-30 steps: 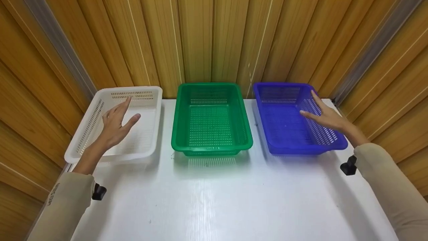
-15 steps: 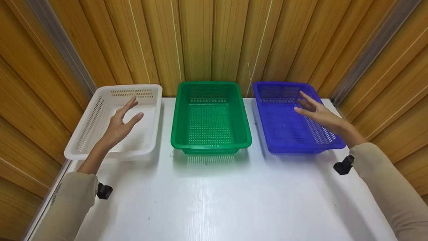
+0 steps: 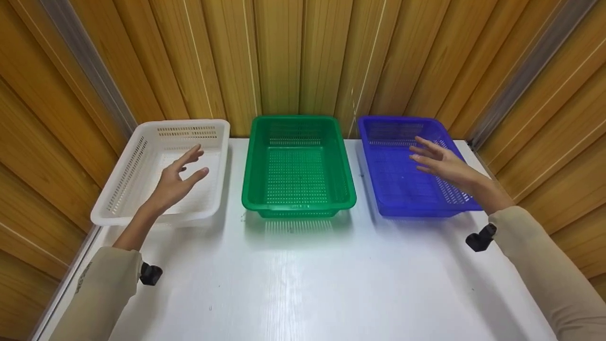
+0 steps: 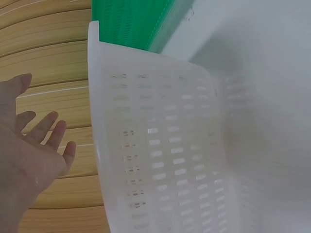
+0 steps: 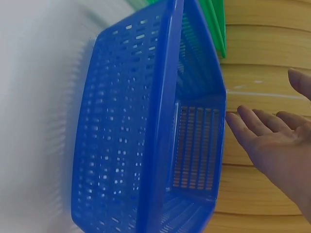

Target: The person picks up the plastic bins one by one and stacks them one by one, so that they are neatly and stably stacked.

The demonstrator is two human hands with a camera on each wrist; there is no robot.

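head view, baskets: white basket [image 3: 161,173], green basket [image 3: 298,166] and blue basket [image 3: 412,166] stand side by side along the far edge of the white bench [image 3: 303,284], close under the wooden wall [image 3: 303,57], long sides running away from the person, so each opens upward within reach.
head view, left hand: left hand [image 3: 177,182] hangs over the white basket, fingers spread and straight, holding nothing; it seems clear of the plastic, though the angle leaves that unsure.
head view, right hand: right hand [image 3: 442,163] hovers over the blue basket near its right wall, fingers apart and relaxed, nothing in it.
left wrist view: the left hand [image 4: 29,155] shows an open palm beside the white basket [image 4: 160,150], apart from its slotted wall; a strip of green basket [image 4: 131,22] lies beyond.
right wrist view: the right hand [image 5: 277,150] is splayed just off the blue basket [image 5: 146,136] end wall, not touching; the green basket [image 5: 214,19] edge peeks behind.
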